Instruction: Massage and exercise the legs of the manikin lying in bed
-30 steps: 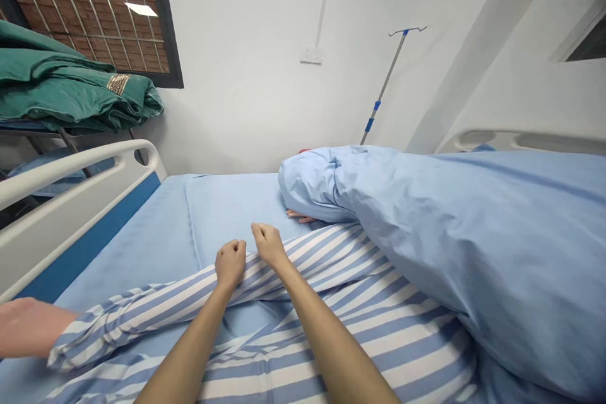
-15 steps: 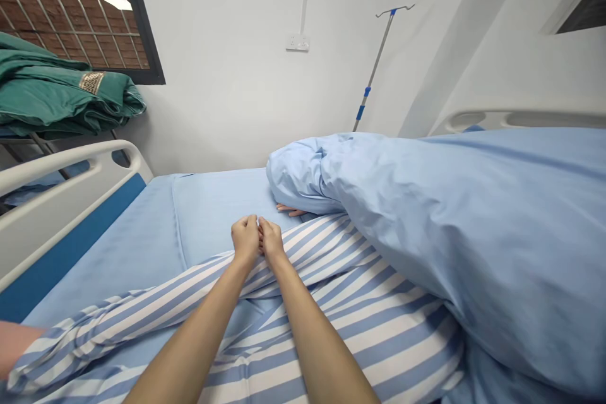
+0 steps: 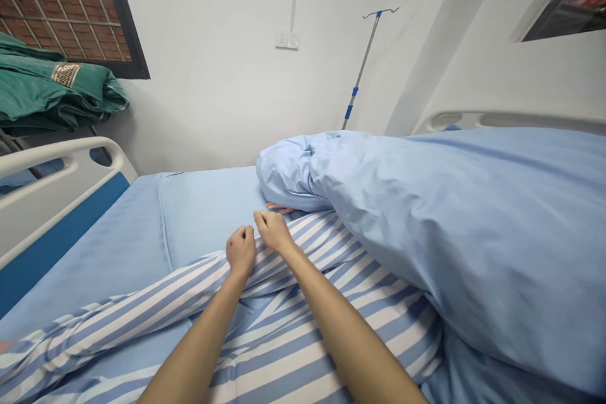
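left hand: the left hand [image 3: 241, 251] is seen closed into a fist on the blue-and-white striped pyjamas [image 3: 142, 322], the fingers curled narrow around a fold of the cloth, on the hospital bed [image 3: 57, 227].
right hand: the right hand [image 3: 273, 231] is held just beside the left hand, its fingers curled narrow and pressed onto the same pyjamas; the cloth is gripped, as far as can be told.
pyjamas: the striped cloth is laid lengthwise along the middle of the bed, on the pale blue bed sheet [image 3: 208, 214].
duvet: a pale blue duvet [image 3: 449, 252] is heaped along the far side of the bed, touching the pyjamas.
other fingers: another person's fingers [image 3: 279, 207] are seen poking out beneath the duvet, just past the right hand.
beyond the bed: an iv pole [image 3: 362, 66] and a wall socket [image 3: 286, 41] are seen past the head of the bed, and a folded green blanket [image 3: 42, 91] is seen past the near rail, below a grilled window [image 3: 66, 12].
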Demonstrator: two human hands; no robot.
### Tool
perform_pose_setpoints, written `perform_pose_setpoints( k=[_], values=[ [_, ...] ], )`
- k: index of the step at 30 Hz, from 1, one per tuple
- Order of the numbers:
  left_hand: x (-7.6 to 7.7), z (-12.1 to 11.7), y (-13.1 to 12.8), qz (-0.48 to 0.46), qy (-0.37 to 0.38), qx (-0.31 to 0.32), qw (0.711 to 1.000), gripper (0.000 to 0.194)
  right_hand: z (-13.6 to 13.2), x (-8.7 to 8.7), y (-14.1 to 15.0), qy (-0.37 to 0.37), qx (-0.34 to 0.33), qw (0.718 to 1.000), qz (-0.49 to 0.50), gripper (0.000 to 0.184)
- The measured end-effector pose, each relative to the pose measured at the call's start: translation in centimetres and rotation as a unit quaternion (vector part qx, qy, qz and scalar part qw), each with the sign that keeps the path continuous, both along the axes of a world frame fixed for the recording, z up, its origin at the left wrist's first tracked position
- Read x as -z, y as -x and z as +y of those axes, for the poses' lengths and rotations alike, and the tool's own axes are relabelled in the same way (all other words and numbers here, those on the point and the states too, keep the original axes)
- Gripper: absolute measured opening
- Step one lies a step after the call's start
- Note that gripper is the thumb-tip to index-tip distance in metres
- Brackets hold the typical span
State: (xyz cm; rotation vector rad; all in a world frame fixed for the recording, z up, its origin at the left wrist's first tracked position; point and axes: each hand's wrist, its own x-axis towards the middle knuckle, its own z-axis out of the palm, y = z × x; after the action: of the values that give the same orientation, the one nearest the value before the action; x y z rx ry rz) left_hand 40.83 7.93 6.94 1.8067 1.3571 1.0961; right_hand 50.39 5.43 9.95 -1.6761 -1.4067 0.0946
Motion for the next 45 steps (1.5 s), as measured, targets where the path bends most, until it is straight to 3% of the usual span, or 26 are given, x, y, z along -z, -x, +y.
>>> perform_pose_setpoints(
  k=[8,16,18,21,23,25,28,30,36,41,45],
  values=[
    [-0.3,0.0,-0.3,0.022,0.01,0.011,1.0,0.036,-0.4,2.6,-2.4,-0.038,0.058,0.992,0.105,0.042],
    [-4.2,-0.2,-6.0,-0.11,-0.026,0.062,0.992,0.031,-0.2,2.4,-3.1,-0.095,0.017,0.967,0.235,0.042],
    [-4.0,-0.4,-7.3,-0.134,-0.007,0.059,0.989,0.029,-0.1,2.5,-3.5,-0.11,0.015,0.951,0.288,0.04],
    [-2.4,-0.6,-8.1,-0.093,0.009,0.038,0.995,0.03,0.0,2.6,-3.8,-0.112,0.038,0.932,0.343,0.038],
    [-1.3,-0.6,-7.9,-0.057,0.002,0.037,0.998,0.032,-0.3,2.2,-3.7,-0.102,0.062,0.942,0.314,0.038],
    [-0.6,-0.6,-7.7,-0.043,0.001,0.051,0.998,0.035,-0.9,1.5,-3.5,-0.095,0.086,0.966,0.224,0.037],
    [-0.5,-0.6,-7.5,-0.022,0.012,0.076,0.997,0.036,-1.9,0.4,-3.5,-0.076,0.119,0.986,0.092,0.034],
    [-0.6,-0.8,-7.5,-0.007,-0.001,0.074,0.997,0.034,-2.3,0.3,-4.0,-0.055,0.148,0.986,0.061,0.035],
    [-1.3,-1.3,-8.3,-0.004,-0.007,0.077,0.997,0.031,-2.0,1.5,-5.3,0.028,0.261,0.963,0.065,0.038],
    [-2.3,-1.2,-10.9,-0.075,-0.005,0.088,0.993,0.031,-1.8,1.5,-6.5,-0.011,0.24,0.961,0.137,0.04],
    [-1.8,-1.8,-11.8,-0.038,0.006,0.062,0.997,0.032,-2.0,1.2,-7.3,-0.047,0.229,0.957,0.173,0.042]
  ],
)
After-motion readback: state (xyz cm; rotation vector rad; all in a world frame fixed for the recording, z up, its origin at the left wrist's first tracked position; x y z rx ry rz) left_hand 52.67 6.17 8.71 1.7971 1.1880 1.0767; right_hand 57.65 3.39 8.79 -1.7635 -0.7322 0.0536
